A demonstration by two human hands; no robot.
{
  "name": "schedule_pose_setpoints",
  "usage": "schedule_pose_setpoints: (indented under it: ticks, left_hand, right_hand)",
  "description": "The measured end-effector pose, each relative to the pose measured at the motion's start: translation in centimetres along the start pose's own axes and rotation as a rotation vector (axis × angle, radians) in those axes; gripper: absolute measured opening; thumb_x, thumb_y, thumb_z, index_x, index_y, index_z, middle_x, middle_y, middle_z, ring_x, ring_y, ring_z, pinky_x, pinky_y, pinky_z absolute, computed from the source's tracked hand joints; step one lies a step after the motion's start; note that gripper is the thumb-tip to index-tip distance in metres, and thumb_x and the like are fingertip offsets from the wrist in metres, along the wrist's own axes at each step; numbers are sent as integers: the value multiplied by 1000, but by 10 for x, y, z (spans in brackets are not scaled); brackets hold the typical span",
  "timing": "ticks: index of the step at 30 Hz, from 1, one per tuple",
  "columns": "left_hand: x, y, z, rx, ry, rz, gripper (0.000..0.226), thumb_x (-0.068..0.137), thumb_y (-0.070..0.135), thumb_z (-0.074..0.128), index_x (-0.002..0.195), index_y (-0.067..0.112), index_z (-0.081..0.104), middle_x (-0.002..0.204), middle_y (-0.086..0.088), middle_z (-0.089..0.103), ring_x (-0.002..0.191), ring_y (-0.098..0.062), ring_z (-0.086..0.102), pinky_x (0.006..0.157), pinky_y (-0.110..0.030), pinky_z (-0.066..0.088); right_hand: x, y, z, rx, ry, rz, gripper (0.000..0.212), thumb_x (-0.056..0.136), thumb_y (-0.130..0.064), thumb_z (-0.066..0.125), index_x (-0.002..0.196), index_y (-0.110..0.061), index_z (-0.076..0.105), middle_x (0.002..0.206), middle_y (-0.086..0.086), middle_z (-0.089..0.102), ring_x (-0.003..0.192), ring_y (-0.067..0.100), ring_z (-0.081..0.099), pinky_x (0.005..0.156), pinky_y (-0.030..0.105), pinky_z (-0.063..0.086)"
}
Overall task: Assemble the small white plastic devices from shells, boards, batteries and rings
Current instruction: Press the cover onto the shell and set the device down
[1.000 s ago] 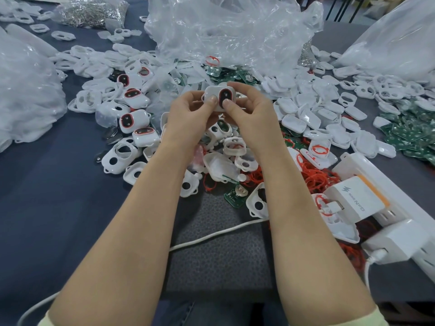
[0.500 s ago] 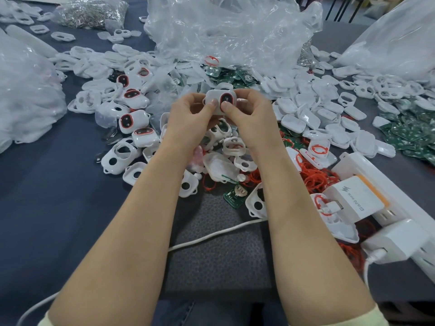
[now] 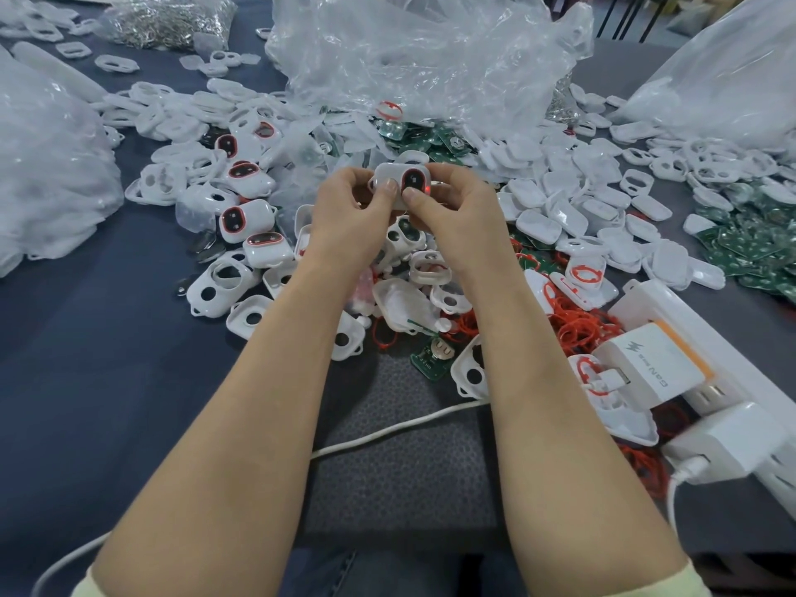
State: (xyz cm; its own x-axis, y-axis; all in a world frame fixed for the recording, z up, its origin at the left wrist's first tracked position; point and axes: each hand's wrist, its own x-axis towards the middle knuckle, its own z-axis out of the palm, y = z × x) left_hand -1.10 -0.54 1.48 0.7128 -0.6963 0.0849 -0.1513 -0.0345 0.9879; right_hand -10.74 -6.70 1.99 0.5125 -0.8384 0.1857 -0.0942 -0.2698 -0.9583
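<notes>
Hands meet over the cluttered worktop (image 3: 107,359): the left hand (image 3: 349,217) and right hand (image 3: 452,213) both pinch one white device (image 3: 400,176) with a red-ringed dark window, thumbs pressed on its front. It is held above loose white shells (image 3: 215,290), with red rings (image 3: 573,325) and green boards (image 3: 741,247) lying to the right.

I get soft, even, fairly bright overhead light, with only faint shadows on the dark table (image 3: 107,359). The clear plastic bag (image 3: 422,58) at twelve o'clock throws white glare, and the white shells (image 3: 538,226) toward two o'clock wash out slightly. Wide-angle bending skews the power strip (image 3: 706,338) at four o'clock. The edges look soft and the centre is sharp.
</notes>
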Motion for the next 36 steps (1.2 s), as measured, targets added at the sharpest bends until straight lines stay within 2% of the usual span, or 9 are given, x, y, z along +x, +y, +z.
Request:
schedule_pose_setpoints:
  ticks: [5,12,18,22,26,29,32,36]
  left_hand:
    - [0,2,3,-35,28,12,22,97,16,56,112,1,58,109,-20,66,104,-31,66,94,-45,52]
    - [-2,1,2,-61,-6,20,24,97,15,56,116,2,59,109,-16,67,101,-24,67,87,-32,57]
    - [-3,2,2,-31,-21,34,24,97,14,56,116,0,60,108,-18,68,100,-27,68,88,-38,57]
    - [-3,2,1,-28,-1,33,17,97,14,56,110,5,58,108,-17,67,100,-25,68,86,-32,57]
    - [-2,2,3,19,9,43,20,97,16,56,112,3,59,107,-17,67,101,-28,66,91,-44,54]
    - [-2,1,4,-13,20,42,20,97,14,55,112,2,59,108,-18,66,103,-30,65,93,-45,53]
    - [-3,1,3,-97,15,25,16,96,12,56,109,4,58,108,-19,66,103,-28,66,92,-40,55]
    - [-2,0,3,-130,3,19,11,96,12,57,106,7,59,105,-16,67,101,-26,67,87,-33,57]
  right_hand:
    - [0,-1,0,8,-5,-6,20,89,-15,65,108,-19,61,96,7,71,84,16,68,85,36,57]
    - [1,0,0,2,43,14,19,90,-16,64,109,-11,61,102,11,69,93,23,68,88,43,55]
    - [2,1,4,-72,103,-16,16,90,-14,63,105,-11,59,104,8,67,97,23,65,90,45,52]
    - [1,1,4,-56,78,-16,13,90,-17,63,102,-20,59,99,8,69,91,21,67,88,43,54]
    - [1,0,5,-118,107,-54,12,90,-16,63,100,-19,58,94,4,68,88,20,66,85,41,54]
    - [0,0,5,-90,95,-29,15,90,-16,63,105,-16,60,97,7,69,90,21,66,86,40,54]
    - [-1,-1,4,-62,76,-26,16,91,-17,62,107,-19,60,99,7,69,87,18,66,82,34,55]
    - [-1,-2,4,-51,76,-28,14,91,-20,63,104,-21,59,97,5,69,83,15,66,82,33,55]
